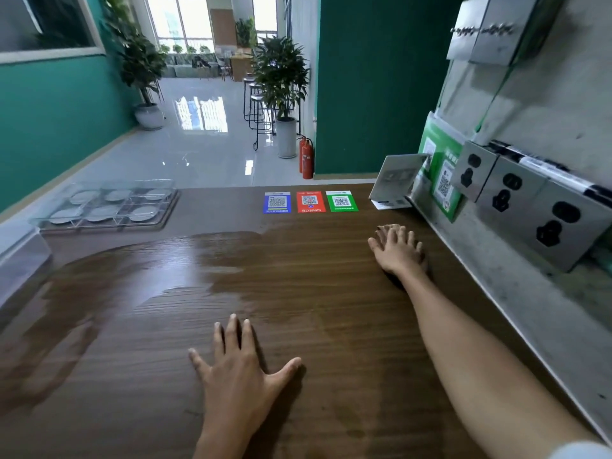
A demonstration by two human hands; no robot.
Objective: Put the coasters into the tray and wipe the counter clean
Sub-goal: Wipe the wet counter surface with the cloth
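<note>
Head view
- Tray [109, 207], 10 o'clock, far left on counter [298, 309]: six coasters [102, 213] seated one per cell; stowing judged done
- Left hand [238, 376], 6 o'clock: open, flat, fingers spread, empty
- Right hand [397, 250], 2 o'clock, near wall edge: fingers extended, pressing down on something dark, likely a cloth, mostly hidden; grip cannot be told
- Wet sheen, 9 to 12 o'clock
- Advice: overlap strokes, press evenly, skirt QR cards [310, 202] at 12 o'clock

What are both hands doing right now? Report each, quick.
Left hand: open, flat on the counter, empty.
Right hand: pressed down on something dark, barely visible; grip cannot be told.
</note>
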